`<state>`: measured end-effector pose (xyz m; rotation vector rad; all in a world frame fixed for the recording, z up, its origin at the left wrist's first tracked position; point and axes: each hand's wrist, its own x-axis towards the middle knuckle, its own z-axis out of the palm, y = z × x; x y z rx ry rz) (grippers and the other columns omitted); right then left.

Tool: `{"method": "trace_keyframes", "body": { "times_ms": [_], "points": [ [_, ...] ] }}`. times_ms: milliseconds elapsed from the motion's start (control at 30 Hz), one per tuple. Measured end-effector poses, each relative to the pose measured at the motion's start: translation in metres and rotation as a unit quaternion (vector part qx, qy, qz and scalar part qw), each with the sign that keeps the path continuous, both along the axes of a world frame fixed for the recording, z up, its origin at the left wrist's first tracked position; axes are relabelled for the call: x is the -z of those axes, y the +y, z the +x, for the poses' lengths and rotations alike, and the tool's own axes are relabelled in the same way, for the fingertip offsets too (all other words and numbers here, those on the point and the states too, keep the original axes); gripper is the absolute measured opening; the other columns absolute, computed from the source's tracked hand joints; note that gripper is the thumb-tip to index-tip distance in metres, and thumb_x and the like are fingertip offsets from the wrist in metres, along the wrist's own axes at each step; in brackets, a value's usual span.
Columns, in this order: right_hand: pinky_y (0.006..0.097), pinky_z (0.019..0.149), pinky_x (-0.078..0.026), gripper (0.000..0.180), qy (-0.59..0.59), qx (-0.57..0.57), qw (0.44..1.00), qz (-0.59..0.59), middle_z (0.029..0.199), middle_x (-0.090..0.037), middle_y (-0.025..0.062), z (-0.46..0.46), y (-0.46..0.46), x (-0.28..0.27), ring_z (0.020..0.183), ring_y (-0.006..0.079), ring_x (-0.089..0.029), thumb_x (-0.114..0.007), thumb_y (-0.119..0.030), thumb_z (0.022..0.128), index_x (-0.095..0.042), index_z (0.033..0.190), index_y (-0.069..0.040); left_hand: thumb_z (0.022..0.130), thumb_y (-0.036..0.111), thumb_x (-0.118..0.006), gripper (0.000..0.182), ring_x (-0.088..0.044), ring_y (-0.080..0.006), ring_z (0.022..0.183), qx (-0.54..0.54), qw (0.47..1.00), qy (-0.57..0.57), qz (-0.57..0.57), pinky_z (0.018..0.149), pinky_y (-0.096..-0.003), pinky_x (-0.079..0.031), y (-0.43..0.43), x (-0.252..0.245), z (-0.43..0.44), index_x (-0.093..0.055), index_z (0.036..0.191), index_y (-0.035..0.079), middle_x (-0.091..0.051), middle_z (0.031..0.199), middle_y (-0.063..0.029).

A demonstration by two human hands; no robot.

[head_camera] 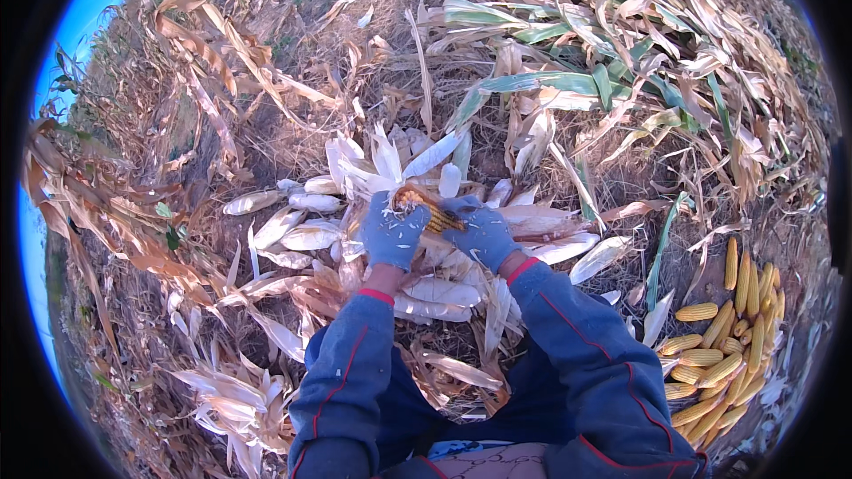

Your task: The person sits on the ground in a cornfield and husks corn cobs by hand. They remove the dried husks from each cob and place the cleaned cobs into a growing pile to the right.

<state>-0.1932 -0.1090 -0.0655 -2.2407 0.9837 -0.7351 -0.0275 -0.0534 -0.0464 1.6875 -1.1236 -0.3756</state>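
Note:
An ear of corn (436, 214) with its yellow kernels partly bared lies between my two gloved hands in the middle of the view. My left hand (394, 229), in a grey-blue glove, grips the ear at its left end, where brownish husk (416, 187) still wraps around it. On the ear's right end my right hand (480, 229) is closed, in a matching glove. Small husk flecks cling to both gloves. Pale loose husks (383, 156) spread just beyond my hands. Unhusked ears (313, 235) lie left of my left hand, and more (436, 299) sit beneath my wrists.
At the right lies a pile of bare yellow corn ears (722, 352). Cut corn stalks with green and dry leaves (599, 60) heap up at the upper right. Dry stalks (226, 33) cross the left side. A clump of dry husks (236, 399) lies at lower left.

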Motion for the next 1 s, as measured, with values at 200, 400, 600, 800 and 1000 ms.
{"method": "trace_keyframes", "body": {
  "times_ms": [200,400,600,800,1000],
  "points": [
    [0.0394,0.086,-0.045,0.045,-0.009,-0.025,0.998,-0.048,0.106,-0.058,0.0119,0.013,-0.01,0.031,0.097,0.0303,-0.055,-0.066,-0.034,0.07,-0.057,0.108,-0.011,0.066,0.032,-0.075,0.044,-0.061,-0.0238,0.076,0.095,0.994,-0.05,0.021,0.068,-0.0358,-0.049,0.004,-0.011,-0.018,-0.056,0.096,0.007,-0.063,0.084,-0.0105],
    [0.0366,0.085,-0.046,0.045,-0.041,-0.095,0.994,0.026,0.098,-0.064,0.0117,0.013,0.001,0.015,0.092,0.0282,-0.058,-0.067,-0.033,0.067,-0.06,0.105,-0.01,0.082,0.023,-0.065,0.033,-0.064,-0.0228,0.087,0.152,0.984,0.092,-0.021,0.077,-0.0335,-0.049,-0.002,0.006,-0.011,-0.059,0.108,0.003,-0.066,0.094,-0.0127],
    [0.0295,0.076,-0.05,0.052,-0.18,-0.128,0.944,0.246,0.094,-0.066,0.0096,-0.006,0.002,0.003,0.081,0.0179,-0.062,-0.076,-0.022,0.063,-0.06,0.109,-0.006,0.081,0.018,-0.062,0.021,-0.063,-0.0274,0.075,0.131,0.966,0.221,0.003,0.069,-0.0364,-0.049,-0.003,0.005,-0.005,-0.06,0.097,0.005,-0.064,0.084,-0.0134],
    [0.0291,0.077,-0.049,0.049,-0.289,-0.067,0.899,0.324,0.096,-0.065,0.0076,-0.008,0.001,0.006,0.083,0.0146,-0.06,-0.077,-0.018,0.068,-0.058,0.11,-0.001,0.083,0.018,-0.058,0.02,-0.062,-0.0272,0.075,0.035,0.959,-0.273,0.071,0.067,-0.037,-0.048,0.006,-0.01,-0.022,-0.058,0.096,0.003,-0.063,0.083,-0.0152],
    [0.0281,0.081,-0.047,0.047,-0.32,-0.002,0.929,0.186,0.099,-0.061,0.0088,0.014,0.016,0.011,0.088,0.0156,-0.058,-0.075,-0.021,0.072,-0.056,0.11,-0.001,0.083,0.018,-0.056,0.016,-0.06,-0.0385,0.076,0.045,0.994,-0.082,0.052,0.067,-0.0454,-0.045,-0.003,0.0,-0.022,-0.058,0.088,0.003,-0.062,0.08,-0.0207]
  ]
}}
